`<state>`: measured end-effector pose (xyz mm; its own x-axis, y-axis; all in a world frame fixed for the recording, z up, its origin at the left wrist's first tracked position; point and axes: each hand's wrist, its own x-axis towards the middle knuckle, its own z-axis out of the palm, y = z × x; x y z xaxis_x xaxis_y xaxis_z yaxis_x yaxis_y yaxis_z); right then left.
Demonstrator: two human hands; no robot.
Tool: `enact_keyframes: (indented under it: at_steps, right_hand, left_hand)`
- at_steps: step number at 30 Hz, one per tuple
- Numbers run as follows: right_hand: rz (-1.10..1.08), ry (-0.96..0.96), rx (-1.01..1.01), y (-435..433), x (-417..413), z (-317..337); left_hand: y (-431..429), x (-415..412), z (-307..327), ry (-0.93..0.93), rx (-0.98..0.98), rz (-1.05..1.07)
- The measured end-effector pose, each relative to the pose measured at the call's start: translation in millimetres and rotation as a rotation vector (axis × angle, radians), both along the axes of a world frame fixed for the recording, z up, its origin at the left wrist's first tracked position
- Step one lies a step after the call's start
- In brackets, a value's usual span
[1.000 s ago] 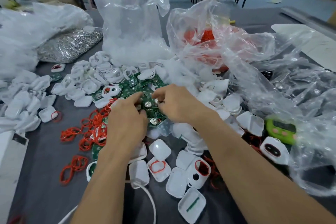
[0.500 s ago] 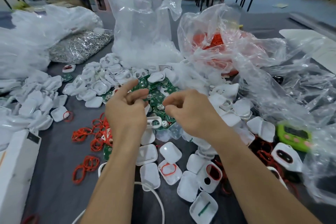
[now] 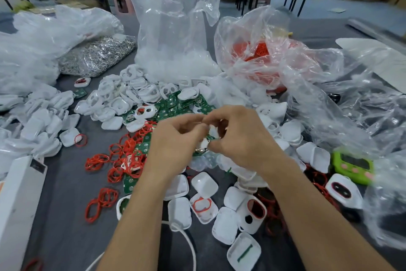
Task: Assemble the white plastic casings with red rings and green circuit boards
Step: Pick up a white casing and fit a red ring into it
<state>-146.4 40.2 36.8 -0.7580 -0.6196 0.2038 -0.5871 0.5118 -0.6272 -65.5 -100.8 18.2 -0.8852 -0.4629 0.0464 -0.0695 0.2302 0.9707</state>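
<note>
Nearest me, a white casing half (image 3: 243, 253) lies open side up with a green strip inside, beside a white cable (image 3: 186, 240) curling across the grey table (image 3: 66, 215). Just past it sit more shells, one with a loose red ring (image 3: 201, 204) lying in it and one casing with a red-rimmed window (image 3: 252, 213). Above these, my left hand (image 3: 173, 145) and my right hand (image 3: 239, 136) meet, fingers curled, both pinching a small white casing piece (image 3: 212, 132) between the fingertips. It is blurred, with a bit of green and metal showing just under it. To my left lies a heap of red rings (image 3: 127, 156). Beyond my hands are the green circuit boards (image 3: 175, 103) and a pile of white casings (image 3: 123, 97). To my right rests a green timer (image 3: 352, 166). Farthest stand a clear bag of white parts (image 3: 175, 29) and a bag of red rings (image 3: 259, 51).
</note>
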Motion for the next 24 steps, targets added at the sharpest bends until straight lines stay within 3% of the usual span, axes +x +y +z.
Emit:
enact_keyframes:
  at_steps: [3, 6, 8, 11, 15, 20, 24]
  right_hand:
    - [0.002, 0.035, -0.098, 17.4, 0.5, 2.2]
    - [-0.241, 0.046, -0.159, 43.7, -10.4, 5.5]
    - [-0.380, 0.029, 0.027, 62.5, -22.2, 12.9]
    - [-0.380, -0.051, 0.283, 87.4, -30.0, 24.8]
    - [-0.293, -0.151, 0.441, 102.5, -16.7, 28.7]
    - [-0.254, -0.118, 0.449, 77.8, 7.6, 2.0]
    - [-0.352, -0.098, 0.256, 78.4, 0.9, -3.6]
  left_hand:
    - [11.3, -3.7, -3.7, -0.079, 0.096, -0.136]
    - [18.0, -7.9, -5.3, -0.128, 0.186, -0.074]
    - [19.3, -11.3, -4.2, -0.089, 0.324, 0.021]
    - [16.6, -14.1, -2.8, -0.021, 0.458, 0.118]
    - [15.1, -14.7, -5.9, -0.005, 0.396, 0.120]
    - [26.9, -15.6, -8.6, -0.016, 0.364, 0.079]
    - [32.3, -13.0, -9.7, -0.021, 0.365, 0.056]
